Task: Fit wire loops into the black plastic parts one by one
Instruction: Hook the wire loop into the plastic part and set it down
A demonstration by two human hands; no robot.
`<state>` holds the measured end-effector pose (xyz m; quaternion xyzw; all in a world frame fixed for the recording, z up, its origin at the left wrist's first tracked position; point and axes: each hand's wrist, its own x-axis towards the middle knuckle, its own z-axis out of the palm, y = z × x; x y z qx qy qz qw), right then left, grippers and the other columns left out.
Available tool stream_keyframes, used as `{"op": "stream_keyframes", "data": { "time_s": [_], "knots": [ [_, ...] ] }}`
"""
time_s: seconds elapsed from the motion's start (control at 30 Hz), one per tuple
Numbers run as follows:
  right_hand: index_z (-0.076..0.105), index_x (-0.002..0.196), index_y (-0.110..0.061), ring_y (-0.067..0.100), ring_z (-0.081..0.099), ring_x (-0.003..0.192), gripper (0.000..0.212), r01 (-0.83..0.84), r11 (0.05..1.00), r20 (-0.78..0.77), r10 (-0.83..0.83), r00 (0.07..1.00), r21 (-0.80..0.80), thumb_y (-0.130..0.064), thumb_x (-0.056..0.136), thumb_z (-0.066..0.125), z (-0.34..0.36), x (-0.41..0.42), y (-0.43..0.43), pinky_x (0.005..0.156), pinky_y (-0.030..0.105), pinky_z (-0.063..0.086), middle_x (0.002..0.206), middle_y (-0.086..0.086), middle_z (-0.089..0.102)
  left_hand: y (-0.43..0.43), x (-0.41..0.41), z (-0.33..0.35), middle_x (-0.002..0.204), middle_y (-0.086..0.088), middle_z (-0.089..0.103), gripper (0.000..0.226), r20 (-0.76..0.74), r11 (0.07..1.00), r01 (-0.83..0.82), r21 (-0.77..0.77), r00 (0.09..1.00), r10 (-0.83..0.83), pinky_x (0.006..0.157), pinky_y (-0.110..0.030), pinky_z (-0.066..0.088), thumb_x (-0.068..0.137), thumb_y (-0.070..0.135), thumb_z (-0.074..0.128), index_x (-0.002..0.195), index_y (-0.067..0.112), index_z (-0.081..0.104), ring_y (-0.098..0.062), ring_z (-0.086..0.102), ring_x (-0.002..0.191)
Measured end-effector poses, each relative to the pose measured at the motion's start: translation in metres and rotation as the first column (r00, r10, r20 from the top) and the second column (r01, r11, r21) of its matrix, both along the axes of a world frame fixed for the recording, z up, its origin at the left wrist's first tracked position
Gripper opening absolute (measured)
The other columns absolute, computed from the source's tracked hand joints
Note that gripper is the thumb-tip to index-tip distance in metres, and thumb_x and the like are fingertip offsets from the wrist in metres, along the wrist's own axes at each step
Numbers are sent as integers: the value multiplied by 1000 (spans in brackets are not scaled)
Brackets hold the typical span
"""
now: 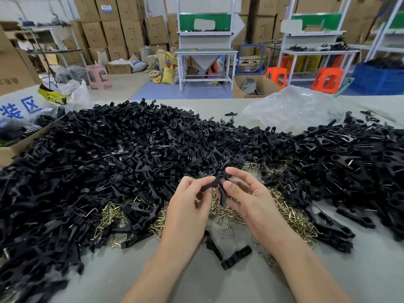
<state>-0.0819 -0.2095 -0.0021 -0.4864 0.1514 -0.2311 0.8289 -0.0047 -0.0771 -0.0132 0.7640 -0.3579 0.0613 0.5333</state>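
A black part (215,182) sits above the wire loops (229,212), pinched by both hands; left hand (188,206) grips its left end, right hand (244,197) its right, fingers curled; black parts (109,154) heaped around on the table (196,281); clear bag (293,106) behind.

Black parts (122,149) crowd three sides — near table (196,285) open.

The black plastic parts (131,149) are matt, with a weak sheen on the edges. The wire loops (293,217) are shiny metal of brass colour. The table (196,285) has a smooth, matt grey surface. The bag (293,108) is clear, glossy, wrinkled plastic.
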Motion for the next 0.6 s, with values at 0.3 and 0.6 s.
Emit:
{"op": "stream_keyframes", "data": {
  "time_s": [0.3,0.6],
  "knots": [
    [76,109,-16,27,73,102,35,-4,1000,18,4,1000,15,-13,74,77,-2,-1,-2,84,32,61,100,11,70,-1,-2,0,98,19,54,26,41,999,23,28,999,-24,69,-16,47,97,22,63,118,37,66,-9,62,83],
    [79,106,-14,33,72,106,28,-25,1000,41,25,999,-8,-14,78,74,-1,-2,-5,82,30,60,114,23,72,0,-4,5,100,14,60,31,-55,987,163,-10,985,-163,68,-21,51,97,17,62,111,44,65,-14,63,89]
  ]
}}
